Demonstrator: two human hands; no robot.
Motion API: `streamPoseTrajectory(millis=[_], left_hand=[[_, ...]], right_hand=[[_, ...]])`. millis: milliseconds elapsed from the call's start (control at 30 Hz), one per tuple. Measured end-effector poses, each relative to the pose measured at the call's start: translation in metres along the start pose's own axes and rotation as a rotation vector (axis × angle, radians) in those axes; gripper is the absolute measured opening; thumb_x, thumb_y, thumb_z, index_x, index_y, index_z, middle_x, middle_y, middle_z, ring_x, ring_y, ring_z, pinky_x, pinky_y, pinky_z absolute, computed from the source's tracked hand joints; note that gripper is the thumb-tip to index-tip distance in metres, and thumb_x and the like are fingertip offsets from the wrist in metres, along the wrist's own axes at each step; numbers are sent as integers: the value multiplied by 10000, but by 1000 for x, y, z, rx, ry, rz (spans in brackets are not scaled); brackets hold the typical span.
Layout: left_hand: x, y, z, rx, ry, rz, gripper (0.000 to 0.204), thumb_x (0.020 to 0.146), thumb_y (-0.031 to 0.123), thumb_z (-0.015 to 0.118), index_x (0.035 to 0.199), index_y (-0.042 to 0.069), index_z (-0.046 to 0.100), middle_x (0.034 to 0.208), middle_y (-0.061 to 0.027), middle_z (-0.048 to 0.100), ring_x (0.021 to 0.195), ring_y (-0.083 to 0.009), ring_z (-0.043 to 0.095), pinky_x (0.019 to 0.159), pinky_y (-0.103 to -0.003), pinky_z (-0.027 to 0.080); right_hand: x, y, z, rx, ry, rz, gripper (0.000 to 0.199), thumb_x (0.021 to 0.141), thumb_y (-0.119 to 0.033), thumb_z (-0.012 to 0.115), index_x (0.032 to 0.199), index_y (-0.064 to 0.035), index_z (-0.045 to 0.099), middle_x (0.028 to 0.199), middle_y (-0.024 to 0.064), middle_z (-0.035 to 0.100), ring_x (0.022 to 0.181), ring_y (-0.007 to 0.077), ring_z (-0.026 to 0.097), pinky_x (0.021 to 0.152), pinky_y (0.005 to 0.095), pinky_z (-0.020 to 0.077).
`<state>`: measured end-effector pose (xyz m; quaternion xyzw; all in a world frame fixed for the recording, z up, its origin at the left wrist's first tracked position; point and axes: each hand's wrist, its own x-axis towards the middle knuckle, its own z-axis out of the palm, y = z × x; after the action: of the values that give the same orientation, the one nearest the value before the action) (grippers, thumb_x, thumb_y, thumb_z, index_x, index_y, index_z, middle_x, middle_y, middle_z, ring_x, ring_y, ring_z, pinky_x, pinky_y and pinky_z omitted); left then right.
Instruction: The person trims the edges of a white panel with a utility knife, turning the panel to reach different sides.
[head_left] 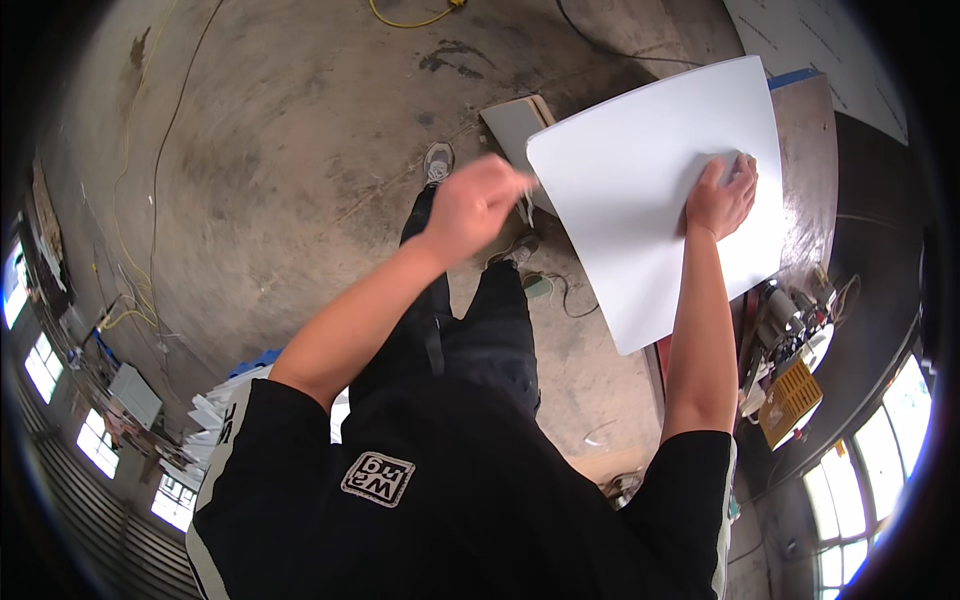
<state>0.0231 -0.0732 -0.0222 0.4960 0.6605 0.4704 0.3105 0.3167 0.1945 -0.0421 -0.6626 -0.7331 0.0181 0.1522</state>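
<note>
A large white panel [640, 190] with a smooth face and rounded corner lies across a work surface on the right. My right hand [722, 198] rests on top of it, thumb and bent fingers apart, pressing near its right side. My left hand [472, 208] is raised beside the panel's left edge, smeared by motion. Its fingers look closed in a fist or pinch, and anything inside them is hidden. A thin pale strip [529, 208] hangs by the panel edge, close to the left fingertips; whether the hand touches it I cannot tell.
Under the panel's left corner stand boards [515, 125] on edge. A brown tabletop [808, 170] shows to the right, with cluttered tools [785, 310] and a yellow slotted box [793, 403] nearer me. Cables [160, 170] cross the concrete floor [270, 180]; white strips [205, 430] are piled at left.
</note>
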Motion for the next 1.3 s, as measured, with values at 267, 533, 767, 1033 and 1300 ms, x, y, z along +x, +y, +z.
streamPoseTrajectory(millis=[267,533,767,1033,1300], left_hand=[[47,-18,-1,166,114,0,201,968,38,736,1130,128,813,1041,-35,775,883,-262,731,756,-367,571],[23,-7,32,558,324,150,209,960,23,718,1086,173,790,938,-12,723,865,-253,727,711,-393,574],[-42,25,89,312,246,10,237,923,-28,741,1092,132,782,918,-50,713,861,-281,729,720,-401,580],[27,-13,38,287,500,61,168,939,28,734,1040,144,800,914,-48,733,832,-305,723,689,-409,581],[-5,10,73,530,447,95,232,913,-6,730,1047,177,781,847,-37,640,796,-281,685,647,-412,546]], right_hand=[[-44,83,-45,86,-281,-666,697,994,-495,673,1611,-196,550,1735,99,462,1640,330,370,1354,557,238],[-63,105,-47,50,-177,-670,654,1002,-466,623,1608,-233,549,1718,84,485,1630,322,390,1350,550,272],[-61,109,-45,28,-175,-662,663,994,-453,634,1603,-201,557,1726,97,474,1635,328,382,1349,551,263],[-62,105,-44,54,-183,-647,661,982,-445,644,1587,-187,574,1716,104,488,1634,341,381,1350,555,252],[-63,106,-45,56,-176,-634,650,973,-445,653,1573,-202,586,1713,100,493,1627,327,394,1350,547,251]])
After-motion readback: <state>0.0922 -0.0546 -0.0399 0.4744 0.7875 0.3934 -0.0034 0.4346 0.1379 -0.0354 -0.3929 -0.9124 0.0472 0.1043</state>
